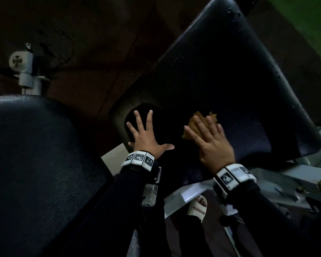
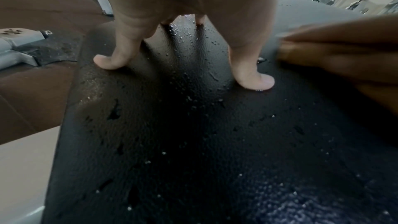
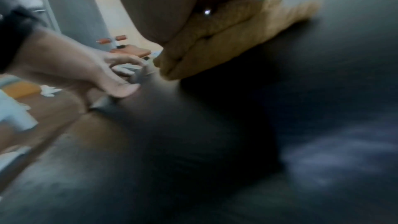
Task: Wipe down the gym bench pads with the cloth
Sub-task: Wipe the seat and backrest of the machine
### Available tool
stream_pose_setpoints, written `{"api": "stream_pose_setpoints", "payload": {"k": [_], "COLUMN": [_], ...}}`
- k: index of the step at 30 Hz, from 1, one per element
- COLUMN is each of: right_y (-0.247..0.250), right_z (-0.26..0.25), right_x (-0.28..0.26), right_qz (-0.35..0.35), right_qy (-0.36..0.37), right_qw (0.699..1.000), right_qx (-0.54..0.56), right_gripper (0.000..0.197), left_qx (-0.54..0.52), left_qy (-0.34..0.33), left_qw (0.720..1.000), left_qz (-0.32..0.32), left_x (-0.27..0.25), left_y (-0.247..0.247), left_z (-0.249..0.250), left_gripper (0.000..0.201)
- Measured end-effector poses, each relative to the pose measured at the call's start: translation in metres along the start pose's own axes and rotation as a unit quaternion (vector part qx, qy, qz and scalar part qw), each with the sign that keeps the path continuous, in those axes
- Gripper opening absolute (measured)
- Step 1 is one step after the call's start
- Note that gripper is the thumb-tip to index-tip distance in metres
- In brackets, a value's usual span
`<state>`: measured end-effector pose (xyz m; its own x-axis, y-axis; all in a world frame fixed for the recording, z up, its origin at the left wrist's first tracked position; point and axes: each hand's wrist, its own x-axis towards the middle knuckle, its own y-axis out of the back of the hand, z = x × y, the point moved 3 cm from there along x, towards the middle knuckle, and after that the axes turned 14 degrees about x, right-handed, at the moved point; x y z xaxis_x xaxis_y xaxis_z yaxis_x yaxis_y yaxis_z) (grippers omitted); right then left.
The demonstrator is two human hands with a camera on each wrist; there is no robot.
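The cloth (image 1: 199, 123), tan and bunched into folds, is being pressed flat against the black pad (image 1: 230, 75) of the bench, near the pad's lower, narrower end and slightly toward its right long edge. In the right wrist view the cloth (image 3: 226, 40) is seen lying with its longer side running obliquely across the pad (image 3: 258, 125), one frayed corner sticking out past the fingers; that view is blurred.

The right hand (image 1: 211, 141) is being held with fingers straight and close together on top of the cloth, so the grip is flat and open rather than curled around it. The left hand (image 1: 148, 136) is being spread wide, fingers splayed, directly on the pad just beside the cloth, near the pad's lower left corner and rounded left edge. In the left wrist view two fingertips (image 2: 256, 81) are seen touching the pad (image 2: 193, 142), which is dotted with water droplets (image 2: 185, 37).

The pad's long axis is running from the lower end by the hands up and away to the right, where a broad stretch of bare surface is lying open ahead of the cloth. A second dark pad (image 1: 35, 164) is sitting to the left, apart, with brown floor (image 1: 100, 43) showing between. Pale metal frame (image 1: 295, 182) is showing below the right edge.
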<state>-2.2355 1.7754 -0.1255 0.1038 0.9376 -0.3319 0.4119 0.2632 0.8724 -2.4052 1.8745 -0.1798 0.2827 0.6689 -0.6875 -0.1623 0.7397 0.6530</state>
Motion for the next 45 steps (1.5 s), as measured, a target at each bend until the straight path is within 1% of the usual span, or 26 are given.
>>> {"api": "stream_pose_setpoints", "payload": {"k": [2,4,5,8,9,12,14,16,19,22,25,28,30,33,36,39,42,45], "right_y": [0.014,0.026,0.032,0.043,0.046,0.05,0.049,0.045,0.034,0.038,0.051,0.066,0.07,0.056,0.023,-0.007,-0.01,0.015], "right_z": [0.013,0.021,0.022,0.017,0.014,0.009,0.005,0.001,0.006,0.014,0.011,-0.001,-0.013,-0.038,-0.063,-0.064,-0.04,-0.011], "right_x": [-0.003,0.008,0.017,0.056,0.068,0.093,0.093,0.082,0.06,0.061,0.092,0.141,0.172,0.198,0.184,0.137,0.095,0.081], "right_qz": [0.025,0.051,0.068,0.113,0.124,0.131,0.135,0.127,0.083,0.061,0.097,0.122,0.102,0.039,-0.014,-0.038,-0.027,0.022], "right_qy": [-0.048,-0.095,-0.107,-0.109,-0.104,-0.1,-0.105,-0.106,-0.104,-0.095,-0.102,-0.099,-0.085,-0.05,0.007,0.045,0.031,-0.01], "right_qw": [0.998,0.993,0.991,0.987,0.986,0.985,0.984,0.985,0.991,0.994,0.99,0.988,0.991,0.997,0.998,0.996,0.998,0.999], "right_qx": [0.025,0.037,0.035,0.035,0.036,0.041,0.047,0.042,0.02,0.001,-0.003,0.0,-0.007,-0.04,-0.065,-0.06,-0.045,-0.035], "right_gripper": [0.064,0.061,0.06,0.053,0.055,0.056,0.056,0.059,0.061,0.059,0.059,0.058,0.057,0.058,0.061,0.066,0.07,0.068], "left_qx": [0.001,-0.003,-0.005,-0.011,-0.013,-0.016,-0.018,-0.017,-0.018,-0.021,-0.026,-0.037,-0.049,-0.064,-0.072,-0.078,-0.076,-0.076], "left_qy": [0.0,0.001,0.001,0.001,0.0,0.0,0.0,0.0,0.0,0.0,0.005,0.005,0.007,0.01,0.009,0.011,0.014,0.013], "left_qw": [1.0,1.0,1.0,1.0,1.0,1.0,1.0,1.0,1.0,1.0,1.0,0.999,0.999,0.998,0.997,0.996,0.996,0.996], "left_qz": [-0.006,-0.008,-0.008,-0.006,-0.005,-0.003,-0.001,0.0,0.0,-0.002,-0.007,0.002,0.011,0.02,0.025,0.03,0.035,0.035], "left_x": [0.0,0.0,-0.001,-0.001,-0.001,-0.001,-0.001,-0.001,-0.002,-0.002,0.0,0.0,0.0,-0.001,-0.001,-0.001,-0.001,-0.002], "left_y": [0.001,0.0,0.0,0.0,-0.001,-0.001,-0.001,-0.002,-0.002,-0.001,-0.002,-0.002,-0.002,-0.002,0.0,0.0,0.0,0.0], "left_z": [0.0,0.0,0.0,0.0,0.0,0.0,0.001,0.001,0.001,0.001,0.001,0.0,-0.001,-0.002,-0.003,-0.002,-0.002,-0.002], "left_gripper": [0.131,0.132,0.132,0.132,0.133,0.132,0.132,0.132,0.132,0.133,0.134,0.136,0.137,0.138,0.137,0.136,0.136,0.136]}}
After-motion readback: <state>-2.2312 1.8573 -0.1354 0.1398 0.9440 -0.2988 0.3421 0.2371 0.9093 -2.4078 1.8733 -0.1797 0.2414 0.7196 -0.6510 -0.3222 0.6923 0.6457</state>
